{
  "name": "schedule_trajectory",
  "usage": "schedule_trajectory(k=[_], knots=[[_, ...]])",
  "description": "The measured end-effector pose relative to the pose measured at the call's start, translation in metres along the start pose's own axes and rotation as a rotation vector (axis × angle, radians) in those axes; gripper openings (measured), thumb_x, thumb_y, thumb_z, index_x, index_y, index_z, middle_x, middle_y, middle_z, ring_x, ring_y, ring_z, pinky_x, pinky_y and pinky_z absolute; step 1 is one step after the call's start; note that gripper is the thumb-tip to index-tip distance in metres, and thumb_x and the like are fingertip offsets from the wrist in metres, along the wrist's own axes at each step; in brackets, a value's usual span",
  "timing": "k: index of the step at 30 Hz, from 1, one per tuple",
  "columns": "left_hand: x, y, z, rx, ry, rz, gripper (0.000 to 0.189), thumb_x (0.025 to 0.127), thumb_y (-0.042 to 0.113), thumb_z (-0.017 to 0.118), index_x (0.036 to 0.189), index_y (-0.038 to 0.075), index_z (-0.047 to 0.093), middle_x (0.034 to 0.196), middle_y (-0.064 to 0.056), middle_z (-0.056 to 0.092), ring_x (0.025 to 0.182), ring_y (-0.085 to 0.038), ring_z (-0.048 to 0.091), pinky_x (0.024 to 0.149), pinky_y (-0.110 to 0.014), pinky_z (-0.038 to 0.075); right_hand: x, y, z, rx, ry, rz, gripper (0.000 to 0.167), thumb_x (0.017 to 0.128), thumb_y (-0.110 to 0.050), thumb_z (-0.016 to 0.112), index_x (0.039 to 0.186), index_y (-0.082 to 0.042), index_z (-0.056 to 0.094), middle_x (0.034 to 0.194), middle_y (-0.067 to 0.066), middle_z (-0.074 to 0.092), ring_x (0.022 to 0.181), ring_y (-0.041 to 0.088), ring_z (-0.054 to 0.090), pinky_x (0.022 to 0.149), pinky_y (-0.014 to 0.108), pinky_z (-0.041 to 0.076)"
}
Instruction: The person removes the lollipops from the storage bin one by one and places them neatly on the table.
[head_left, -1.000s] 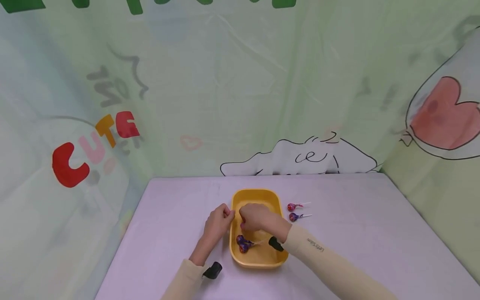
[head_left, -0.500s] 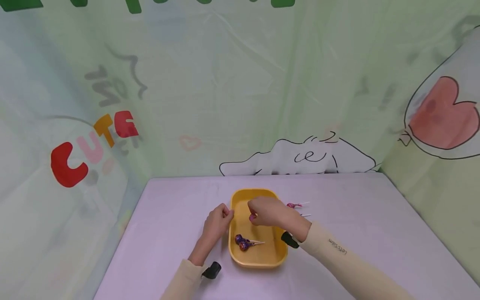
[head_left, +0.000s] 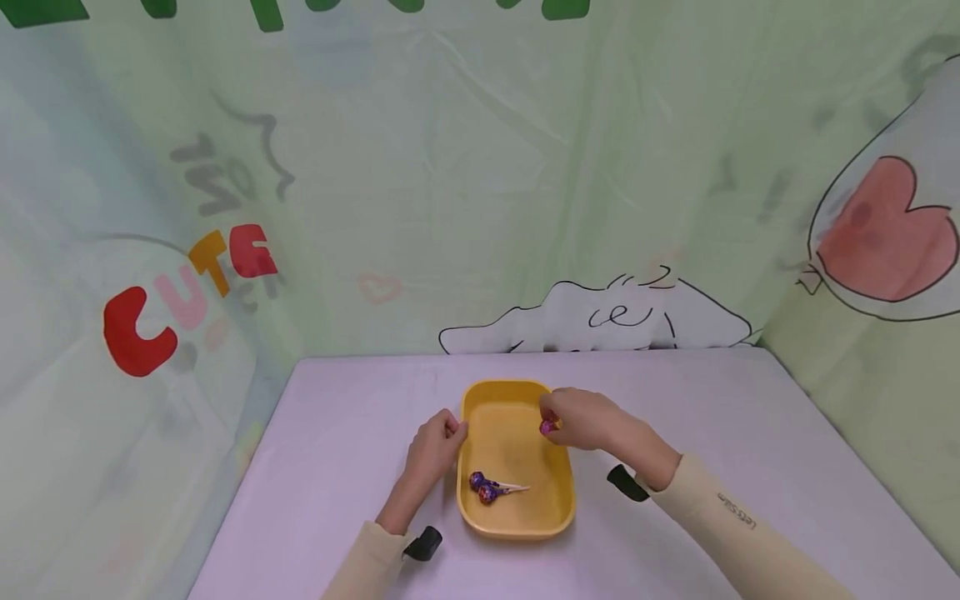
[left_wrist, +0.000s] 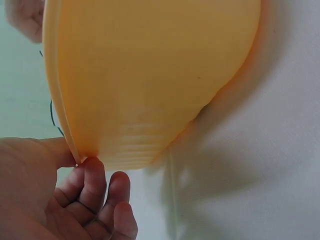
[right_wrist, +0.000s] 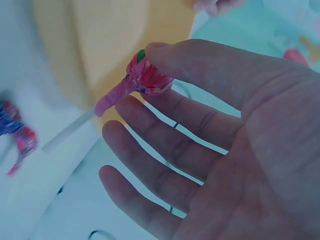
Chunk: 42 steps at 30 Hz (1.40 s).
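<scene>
My left hand (head_left: 433, 450) pinches the left rim of a yellow plastic tray (head_left: 516, 532) between thumb and fingers. The left wrist view shows this grip on the tray's outer wall (left_wrist: 150, 65) up close. Over the tray's right rim, my right hand (head_left: 588, 419) holds a pink-and-red wrapped lollipop (right_wrist: 150, 76) by its candy end, thumb against the fingers. Its white stick (right_wrist: 70, 131) points away from the palm. Inside the tray, at the near left, lie two purple-wrapped lollipops (head_left: 487, 493), side by side with sticks to the right.
Other wrapped lollipops (right_wrist: 17, 127) lie on the table beyond the tray's right side, partly in the right wrist view; my right hand hides them in the head view. The pale lilac tabletop (head_left: 720, 433) meets a printed curtain (head_left: 360, 208) at the back and sides.
My right hand has moved right, from the middle of the tray to above its right rim, carrying the pink lollipop. My left hand and the lollipops in the tray stay in place.
</scene>
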<state>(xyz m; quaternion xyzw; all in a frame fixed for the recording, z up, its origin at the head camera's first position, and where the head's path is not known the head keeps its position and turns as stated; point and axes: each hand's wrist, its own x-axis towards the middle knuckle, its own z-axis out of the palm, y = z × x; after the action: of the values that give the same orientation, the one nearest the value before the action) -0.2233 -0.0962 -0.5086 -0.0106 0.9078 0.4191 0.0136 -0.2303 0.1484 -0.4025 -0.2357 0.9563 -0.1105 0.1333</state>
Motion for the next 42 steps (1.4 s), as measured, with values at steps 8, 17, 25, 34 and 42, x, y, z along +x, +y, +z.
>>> schedule_trajectory(k=[8,17,25,34,42], knots=[[-0.001,-0.001,-0.001,-0.007,-0.002,0.001,0.023,0.1,0.029,0.06,0.086,0.012,0.054,0.071,0.001,0.051,0.059,-0.012,0.047,0.052,-0.024,0.037,-0.019,0.041,0.013,0.082,0.047,0.058,0.013,0.088,-0.014,0.075,0.094,-0.009,0.065,0.086,0.002,0.062,0.077,0.017,0.053,0.07,0.034,0.05],[-0.001,-0.001,-0.002,-0.01,-0.01,0.002,0.022,0.1,0.029,0.06,0.086,0.012,0.055,0.071,0.001,0.052,0.059,-0.012,0.047,0.052,-0.024,0.037,-0.02,0.065,0.048,0.127,-0.022,0.141,0.023,0.086,-0.011,0.077,0.107,-0.006,0.07,0.088,0.0,0.065,0.079,0.016,0.054,0.075,0.035,0.056],[0.001,-0.001,0.002,-0.008,-0.008,0.011,0.022,0.1,0.028,0.059,0.086,0.012,0.054,0.071,0.0,0.052,0.059,-0.012,0.047,0.052,-0.024,0.037,-0.019,0.071,0.059,0.132,-0.014,0.104,0.015,0.085,-0.01,0.078,0.098,-0.007,0.069,0.082,-0.001,0.061,0.074,0.015,0.052,0.069,0.032,0.051],[0.0,-0.001,0.003,-0.005,-0.014,-0.001,0.022,0.101,0.028,0.06,0.086,0.012,0.054,0.071,0.0,0.051,0.059,-0.012,0.047,0.052,-0.024,0.037,-0.018,0.075,0.064,0.149,-0.014,0.097,0.013,0.085,-0.009,0.077,0.095,-0.008,0.069,0.081,-0.001,0.061,0.074,0.015,0.052,0.069,0.031,0.051],[0.0,0.001,0.001,0.01,-0.007,-0.006,0.023,0.101,0.029,0.059,0.086,0.012,0.053,0.071,0.0,0.051,0.059,-0.013,0.047,0.052,-0.024,0.037,-0.015,0.076,0.064,0.157,-0.022,0.129,0.015,0.085,-0.009,0.078,0.098,-0.008,0.069,0.085,0.0,0.063,0.076,0.016,0.053,0.072,0.033,0.053]])
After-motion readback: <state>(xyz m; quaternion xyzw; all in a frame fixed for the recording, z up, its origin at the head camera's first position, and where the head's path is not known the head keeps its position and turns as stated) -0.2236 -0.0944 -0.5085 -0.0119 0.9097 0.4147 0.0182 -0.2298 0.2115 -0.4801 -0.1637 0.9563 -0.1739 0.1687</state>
